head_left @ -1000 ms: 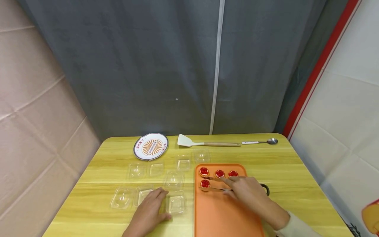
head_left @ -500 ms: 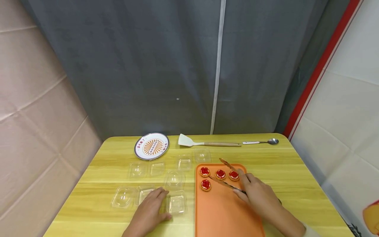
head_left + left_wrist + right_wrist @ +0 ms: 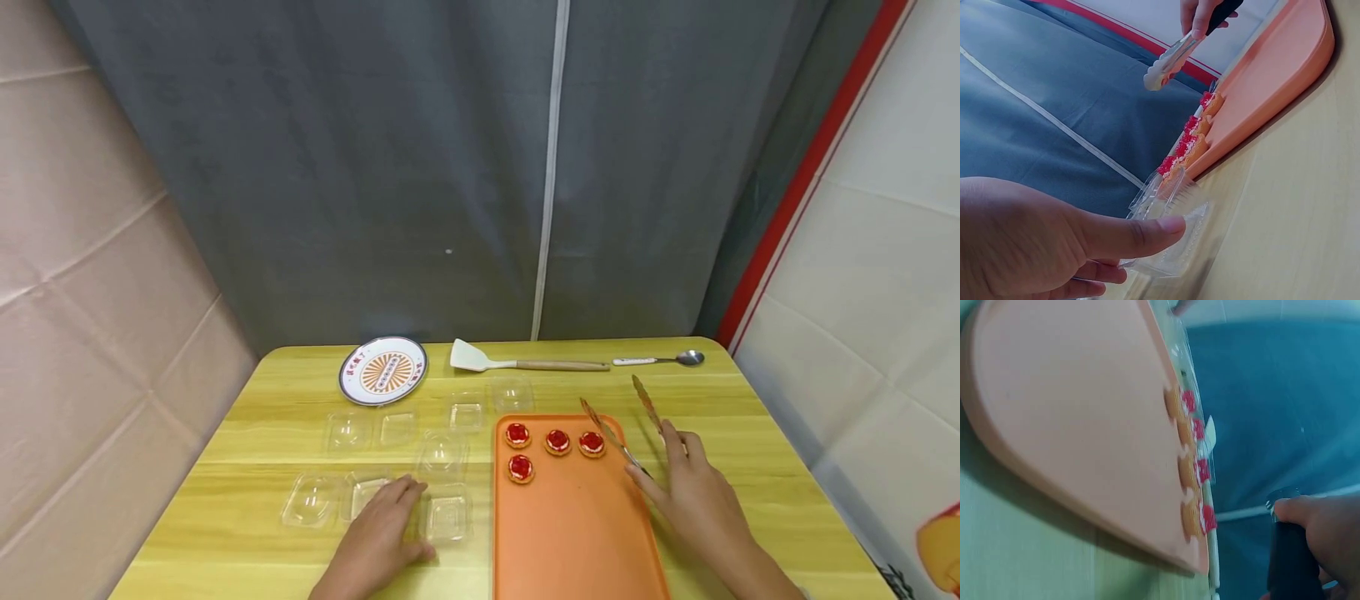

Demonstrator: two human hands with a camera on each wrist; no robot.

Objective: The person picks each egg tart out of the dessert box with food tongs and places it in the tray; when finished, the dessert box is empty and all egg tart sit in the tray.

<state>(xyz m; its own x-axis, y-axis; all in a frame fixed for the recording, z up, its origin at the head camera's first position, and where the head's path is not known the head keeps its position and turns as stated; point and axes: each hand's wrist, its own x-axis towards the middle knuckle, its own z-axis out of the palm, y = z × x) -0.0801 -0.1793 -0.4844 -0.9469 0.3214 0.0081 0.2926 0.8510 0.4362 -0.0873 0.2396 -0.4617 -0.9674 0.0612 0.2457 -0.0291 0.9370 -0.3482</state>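
My right hand (image 3: 697, 492) grips metal tongs (image 3: 645, 399) with a black handle (image 3: 1290, 562). The two arms of the tongs are spread, with nothing between the tips. They hang over the right edge of an orange tray (image 3: 570, 542). Several small tarts (image 3: 521, 469) with red topping sit near its far left corner. My left hand (image 3: 378, 533) stays left of the tray beside a clear plastic box (image 3: 447, 512). Thumb and fingers lie loosely about the box's left edge, the thumb extended in the left wrist view; firm contact cannot be made out.
More clear plastic boxes (image 3: 311, 502) stand across the left half of the wooden table (image 3: 225, 517). Behind them lies a patterned plate (image 3: 383, 372). A white spatula (image 3: 470, 357) and a spoon (image 3: 689, 358) lie along the far edge, before a grey curtain (image 3: 360, 183).
My right hand has moved right with the tongs, away from the tarts, and the tongs' arms have spread wider. The tarts and my left hand stay where they were.
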